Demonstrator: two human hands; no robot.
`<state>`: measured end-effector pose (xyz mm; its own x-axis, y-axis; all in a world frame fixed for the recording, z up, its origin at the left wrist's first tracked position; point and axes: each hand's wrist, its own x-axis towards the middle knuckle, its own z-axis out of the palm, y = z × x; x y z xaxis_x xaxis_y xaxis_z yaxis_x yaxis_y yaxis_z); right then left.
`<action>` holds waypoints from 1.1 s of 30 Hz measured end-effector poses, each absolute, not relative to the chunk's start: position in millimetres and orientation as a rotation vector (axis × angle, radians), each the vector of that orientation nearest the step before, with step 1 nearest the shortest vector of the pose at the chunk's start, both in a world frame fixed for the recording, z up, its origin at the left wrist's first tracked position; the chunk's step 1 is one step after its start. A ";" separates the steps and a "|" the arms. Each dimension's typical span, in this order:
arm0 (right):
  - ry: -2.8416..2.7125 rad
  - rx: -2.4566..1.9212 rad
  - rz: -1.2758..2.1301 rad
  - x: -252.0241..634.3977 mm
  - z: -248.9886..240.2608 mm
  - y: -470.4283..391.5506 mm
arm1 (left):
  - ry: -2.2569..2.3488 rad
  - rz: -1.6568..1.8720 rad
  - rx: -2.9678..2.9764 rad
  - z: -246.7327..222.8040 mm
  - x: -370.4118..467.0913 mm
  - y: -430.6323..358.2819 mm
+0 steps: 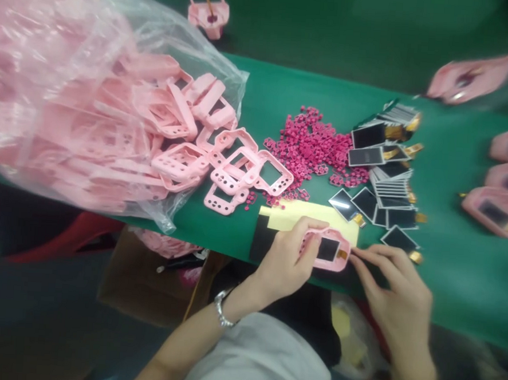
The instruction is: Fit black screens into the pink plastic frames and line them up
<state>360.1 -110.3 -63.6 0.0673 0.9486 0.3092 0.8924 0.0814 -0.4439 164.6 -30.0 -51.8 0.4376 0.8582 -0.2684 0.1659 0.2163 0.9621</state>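
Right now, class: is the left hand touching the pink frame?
Touching. The head view shows the left hand gripping the pink frame, fingers wrapped over its edge.

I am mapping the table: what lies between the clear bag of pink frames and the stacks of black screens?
In the head view, a heap of small magenta rubber buttons.

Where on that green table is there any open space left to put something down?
Bare green table lies right of the right hand, below the finished pink pieces. Another patch sits between the bag and the button heap. Around the left hand and the screens, it is crowded.
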 end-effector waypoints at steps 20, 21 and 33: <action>-1.704 -1.804 0.157 359.0 -72.6 -116.7 | 1.114 0.758 1.092 -55.8 156.0 -29.6; -1.595 -1.828 0.154 360.0 -70.0 -117.2 | 1.113 0.757 1.101 -55.3 155.7 -28.8; -1.716 -1.743 0.677 324.0 -2.1 -85.7 | 1.008 0.643 0.974 -31.1 158.7 -28.3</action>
